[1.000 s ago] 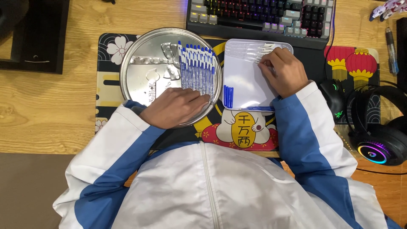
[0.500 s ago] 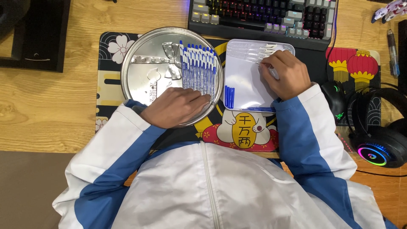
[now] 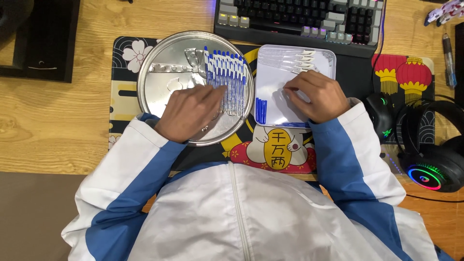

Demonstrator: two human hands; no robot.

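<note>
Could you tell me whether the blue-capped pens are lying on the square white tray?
No, the blue-capped pens lie in a row on the round metal tray.

The person wears a white zip-up jacket [image 3: 241, 208] with blue panels along both sleeves. The zip [image 3: 239, 212] runs down the chest. The left hand [image 3: 189, 113] and right hand [image 3: 316, 96] are bare; cuffs look white, possibly elasticated.

Round silver metal tray [image 3: 164, 77]: flat on the desk mat, shiny. A row of clear-barrelled pens with blue caps [image 3: 226, 72] lies side by side across its 3 o'clock half, caps toward 12 o'clock.

White rectangular plastic tray [image 3: 270, 82]: just beside the round tray, at its 3 o'clock. Clear pen barrels [image 3: 290, 59] stacked along its 12 o'clock edge; small blue caps [image 3: 261, 110] grouped at its 8 o'clock corner.
</note>
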